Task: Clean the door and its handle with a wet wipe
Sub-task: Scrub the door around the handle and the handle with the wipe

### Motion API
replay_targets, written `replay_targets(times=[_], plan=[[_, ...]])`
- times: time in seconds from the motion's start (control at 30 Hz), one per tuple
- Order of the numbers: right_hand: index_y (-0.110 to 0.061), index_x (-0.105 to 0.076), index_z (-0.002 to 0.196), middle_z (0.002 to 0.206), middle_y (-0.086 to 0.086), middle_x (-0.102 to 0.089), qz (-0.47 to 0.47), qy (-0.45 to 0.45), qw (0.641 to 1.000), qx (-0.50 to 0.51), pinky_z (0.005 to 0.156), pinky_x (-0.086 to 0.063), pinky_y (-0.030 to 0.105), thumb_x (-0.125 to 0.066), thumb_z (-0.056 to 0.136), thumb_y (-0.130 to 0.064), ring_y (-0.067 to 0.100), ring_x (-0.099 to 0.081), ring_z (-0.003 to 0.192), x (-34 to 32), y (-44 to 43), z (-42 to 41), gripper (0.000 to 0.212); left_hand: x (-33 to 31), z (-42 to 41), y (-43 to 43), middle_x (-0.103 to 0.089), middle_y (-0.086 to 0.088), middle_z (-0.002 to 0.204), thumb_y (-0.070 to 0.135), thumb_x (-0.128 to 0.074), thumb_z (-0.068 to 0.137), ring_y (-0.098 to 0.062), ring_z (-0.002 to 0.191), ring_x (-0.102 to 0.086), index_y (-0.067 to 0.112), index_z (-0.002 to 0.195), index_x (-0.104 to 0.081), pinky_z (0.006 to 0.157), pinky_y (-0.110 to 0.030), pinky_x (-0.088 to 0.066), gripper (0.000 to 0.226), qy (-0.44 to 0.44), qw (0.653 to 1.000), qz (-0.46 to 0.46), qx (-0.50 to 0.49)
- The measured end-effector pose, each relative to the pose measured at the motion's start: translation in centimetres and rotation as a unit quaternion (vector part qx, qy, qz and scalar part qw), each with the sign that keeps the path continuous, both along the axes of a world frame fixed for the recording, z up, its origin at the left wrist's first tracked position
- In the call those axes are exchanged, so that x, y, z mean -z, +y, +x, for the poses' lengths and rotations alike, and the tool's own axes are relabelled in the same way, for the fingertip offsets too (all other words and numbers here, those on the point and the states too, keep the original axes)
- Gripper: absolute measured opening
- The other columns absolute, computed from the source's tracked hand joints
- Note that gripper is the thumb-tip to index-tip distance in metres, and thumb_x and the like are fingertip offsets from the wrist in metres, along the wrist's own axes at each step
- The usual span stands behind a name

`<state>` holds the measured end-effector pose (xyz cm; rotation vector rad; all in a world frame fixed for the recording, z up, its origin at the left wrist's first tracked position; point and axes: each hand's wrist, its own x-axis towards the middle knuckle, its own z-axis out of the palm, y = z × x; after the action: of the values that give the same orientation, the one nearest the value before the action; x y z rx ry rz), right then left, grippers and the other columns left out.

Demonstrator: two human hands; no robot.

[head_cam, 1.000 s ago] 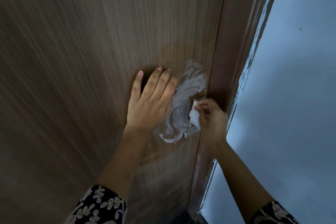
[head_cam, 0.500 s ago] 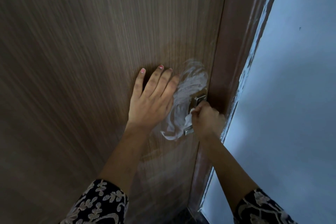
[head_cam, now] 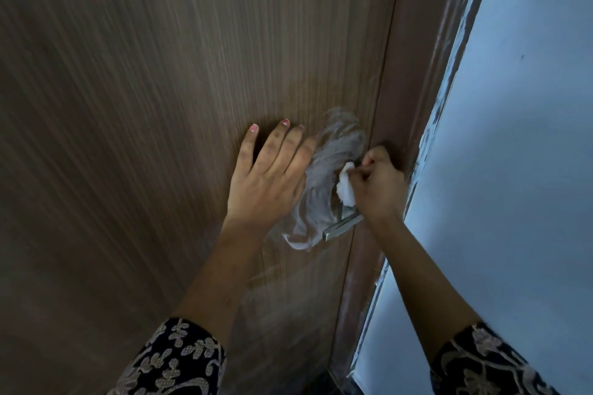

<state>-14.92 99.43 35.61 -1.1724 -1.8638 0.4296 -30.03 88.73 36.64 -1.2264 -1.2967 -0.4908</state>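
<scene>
Head view: the brown wood-grain door (head_cam: 160, 106) fills the left and centre of the frame. The landmark is the silver rectangular metal lever handle (head_cam: 341, 228), mounted near the door's right edge. The left hand (head_cam: 269, 179) lies flat on the door surface just left of the handle, fingers (head_cam: 276, 144) extended and slightly apart, gripping nothing. The right hand (head_cam: 380, 189) is closed into a fist directly above the handle's inner end, its fingers clamped on a crumpled white wet wipe (head_cam: 346, 185). The wipe protrudes from the left side of the fist and sits just above the handle; contact with the handle cannot be confirmed. A whitish smeared wet patch (head_cam: 324, 176) covers the door between the left hand and the handle. The dark brown door frame (head_cam: 414, 74) runs just right of the handle, with a pale blue-grey wall (head_cam: 513, 170) beyond it. Dark patterned sleeves (head_cam: 179, 359) cover both forearms below the handle.
</scene>
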Motion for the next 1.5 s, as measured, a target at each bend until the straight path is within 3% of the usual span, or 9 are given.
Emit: replay_targets(times=[0.13, 0.47, 0.6, 0.7, 0.83, 0.97, 1.17, 1.33, 1.5], plan=[[-0.023, -0.050, 0.091, 0.086, 0.007, -0.063, 0.008, -0.109, 0.994, 0.006, 0.063, -0.035, 0.024, -0.059, 0.086, -0.036, 0.026, -0.060, 0.083, 3.1, -1.2, -0.1, 0.016, 0.1, 0.1, 0.1, -0.062, -0.001, 0.124, 0.026, -0.049, 0.094, -0.019, 0.124, -0.047, 0.019, 0.127, -0.054, 0.112, -0.048, -0.026, 0.034, 0.004, 1.000, 0.005, 0.001], [-0.021, -0.047, 0.095, 0.090, 0.005, -0.066, -0.004, -0.097, 0.994, 0.045, 0.066, -0.040, 0.026, -0.063, 0.084, -0.034, 0.024, -0.060, 0.086, 4.1, -1.5, -0.5, 0.023, 0.0, -0.1, 0.0, -0.063, -0.002, 0.122, 0.026, -0.048, 0.094, -0.020, 0.123, -0.046, 0.018, 0.124, -0.057, 0.113, -0.047, -0.022, 0.032, 0.016, 1.000, 0.005, 0.000], [-0.019, -0.050, 0.105, 0.101, 0.007, -0.069, -0.020, -0.169, 0.982, 0.076, 0.085, -0.043, 0.036, -0.067, 0.079, -0.035, 0.029, -0.062, 0.099, 3.8, -1.4, -1.2, 0.035, 0.0, 0.0, -0.1, -0.063, -0.002, 0.122, 0.025, -0.048, 0.094, -0.020, 0.123, -0.047, 0.018, 0.124, -0.058, 0.112, -0.047, -0.025, 0.032, 0.016, 1.000, 0.001, 0.011], [-0.018, -0.050, 0.107, 0.104, 0.007, -0.068, -0.040, -0.180, 0.980, 0.068, 0.085, -0.046, 0.037, -0.069, 0.079, -0.031, 0.030, -0.063, 0.100, 3.5, -1.5, -1.4, 0.037, 0.0, 0.0, -0.2, -0.062, -0.002, 0.122, 0.025, -0.050, 0.093, -0.020, 0.123, -0.047, 0.018, 0.124, -0.058, 0.111, -0.047, -0.027, 0.032, 0.016, 1.000, -0.002, 0.012], [-0.018, -0.050, 0.089, 0.080, 0.000, -0.063, -0.120, -0.030, 0.992, 0.015, 0.063, -0.046, 0.021, -0.072, 0.076, -0.024, 0.021, -0.064, 0.078, 2.6, -1.4, 0.3, 0.026, 0.0, 0.0, -0.2, -0.062, -0.003, 0.123, 0.025, -0.050, 0.093, -0.020, 0.122, -0.047, 0.017, 0.125, -0.056, 0.111, -0.047, -0.027, 0.033, 0.017, 1.000, -0.004, 0.016], [-0.017, -0.065, 0.089, 0.073, -0.004, -0.063, -0.043, 0.117, 0.991, 0.051, 0.053, -0.033, 0.001, -0.067, 0.081, -0.018, 0.003, -0.052, 0.061, 1.0, -0.8, 2.7, 0.009, 0.0, 0.0, -0.1, -0.062, -0.002, 0.123, 0.025, -0.051, 0.092, -0.020, 0.123, -0.047, 0.018, 0.124, -0.056, 0.110, -0.047, -0.028, 0.033, 0.014, 1.000, -0.001, 0.017], [-0.015, -0.070, 0.082, 0.089, 0.000, -0.064, -0.036, -0.048, 0.997, -0.046, 0.061, -0.037, 0.008, -0.058, 0.087, -0.009, 0.012, -0.061, 0.075, 3.7, -0.9, 1.0, 0.014, 0.1, -0.1, -0.1, -0.062, -0.002, 0.123, 0.026, -0.051, 0.093, -0.020, 0.123, -0.047, 0.018, 0.124, -0.056, 0.111, -0.047, -0.028, 0.033, 0.008, 1.000, -0.004, 0.018], [-0.011, -0.067, 0.083, 0.098, 0.008, -0.063, -0.056, -0.075, 0.995, -0.042, 0.069, -0.043, 0.021, -0.063, 0.084, -0.008, 0.017, -0.061, 0.080, 3.7, 0.0, 0.5, 0.006, 0.1, 0.0, 0.0, -0.062, -0.003, 0.123, 0.025, -0.049, 0.094, -0.020, 0.123, -0.048, 0.017, 0.123, -0.056, 0.110, -0.047, -0.028, 0.032, 0.013, 1.000, -0.002, 0.023], [-0.006, -0.059, 0.102, 0.101, 0.013, -0.067, -0.099, -0.179, 0.979, -0.014, 0.080, -0.052, 0.036, -0.062, 0.085, -0.012, 0.031, -0.065, 0.095, 2.7, 0.7, -0.3, 0.018, 0.1, 0.0, -0.1, -0.062, -0.003, 0.124, 0.025, -0.048, 0.094, -0.021, 0.123, -0.048, 0.017, 0.123, -0.056, 0.110, -0.048, -0.028, 0.031, 0.011, 1.000, -0.006, 0.025]])
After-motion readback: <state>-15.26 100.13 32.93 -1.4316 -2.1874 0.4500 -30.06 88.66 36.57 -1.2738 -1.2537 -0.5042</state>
